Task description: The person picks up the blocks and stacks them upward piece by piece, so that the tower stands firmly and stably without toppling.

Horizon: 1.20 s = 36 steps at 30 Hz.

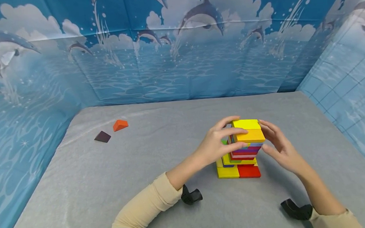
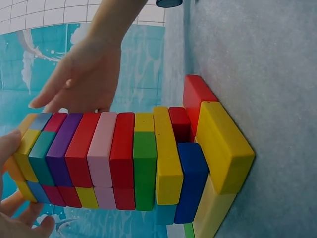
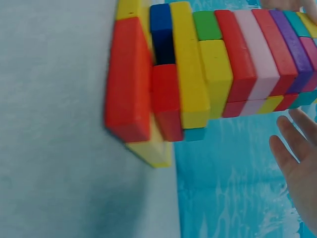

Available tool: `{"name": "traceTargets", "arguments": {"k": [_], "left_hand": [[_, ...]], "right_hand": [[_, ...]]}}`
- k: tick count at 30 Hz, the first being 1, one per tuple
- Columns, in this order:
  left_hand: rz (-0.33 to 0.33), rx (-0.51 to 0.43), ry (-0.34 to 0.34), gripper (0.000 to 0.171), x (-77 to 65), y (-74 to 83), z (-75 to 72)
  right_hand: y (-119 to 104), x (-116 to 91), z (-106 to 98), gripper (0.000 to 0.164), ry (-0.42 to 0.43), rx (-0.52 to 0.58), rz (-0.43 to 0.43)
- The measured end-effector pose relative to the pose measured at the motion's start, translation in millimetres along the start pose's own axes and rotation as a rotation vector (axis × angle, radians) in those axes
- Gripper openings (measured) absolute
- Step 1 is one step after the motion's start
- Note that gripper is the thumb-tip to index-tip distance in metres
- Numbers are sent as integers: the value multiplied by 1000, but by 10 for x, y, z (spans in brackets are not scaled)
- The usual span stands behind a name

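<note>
A tall stack of coloured wooden blocks (image 1: 243,152) stands on the grey cloth, with an orange block (image 1: 250,136) and a yellow block (image 1: 246,124) side by side on top. My left hand (image 1: 214,143) reaches in from the left, its extended fingers touching the top layers at the front, top and back. On the other side, my right hand (image 1: 282,151) has its fingers spread along the upper right side, fingertips close to the stack. Red, pink, purple and green layers (image 2: 99,148) show below the top, over a wider base with a yellow block (image 2: 225,148) and a red block (image 3: 129,79).
Far left on the cloth lie an orange block (image 1: 120,125) and a dark brown block (image 1: 103,137). Black wrist mounts (image 1: 191,195) sit on both forearms. A blue dolphin-print curtain (image 1: 166,69) encloses the table's back and sides.
</note>
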<state>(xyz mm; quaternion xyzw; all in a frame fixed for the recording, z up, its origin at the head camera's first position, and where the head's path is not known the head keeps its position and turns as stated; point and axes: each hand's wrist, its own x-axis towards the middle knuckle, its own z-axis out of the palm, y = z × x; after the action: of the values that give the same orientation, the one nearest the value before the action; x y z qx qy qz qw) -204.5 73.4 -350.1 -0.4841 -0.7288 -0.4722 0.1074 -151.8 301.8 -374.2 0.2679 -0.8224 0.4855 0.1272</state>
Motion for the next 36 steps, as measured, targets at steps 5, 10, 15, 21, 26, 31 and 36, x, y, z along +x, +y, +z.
{"name": "traceTargets", "arguments": {"k": [5,10,15,21,26,31,36], "left_hand": [[9,-3,-5,36,4,-38,-3],[20,0,-9,38,8,-45,-13],[6,-12,-14,39,7,-35,-19],[-58,-67,-6,49,-55,-97,-108],[-73,-18,108,53,-256,-403,-477],[-148,166,254,47,-581,-868,-1060],[-353,351,324,46,-991,-1247,-1623]], "right_hand": [[-52,85,-13,72,32,-10,-82],[-79,131,-10,62,31,22,-103],[-101,129,-6,60,41,13,-87],[-110,118,1,60,44,2,-77],[-113,114,7,61,47,-21,-54],[-110,112,5,61,49,-16,-60],[-104,107,6,61,49,-8,-61]]}}
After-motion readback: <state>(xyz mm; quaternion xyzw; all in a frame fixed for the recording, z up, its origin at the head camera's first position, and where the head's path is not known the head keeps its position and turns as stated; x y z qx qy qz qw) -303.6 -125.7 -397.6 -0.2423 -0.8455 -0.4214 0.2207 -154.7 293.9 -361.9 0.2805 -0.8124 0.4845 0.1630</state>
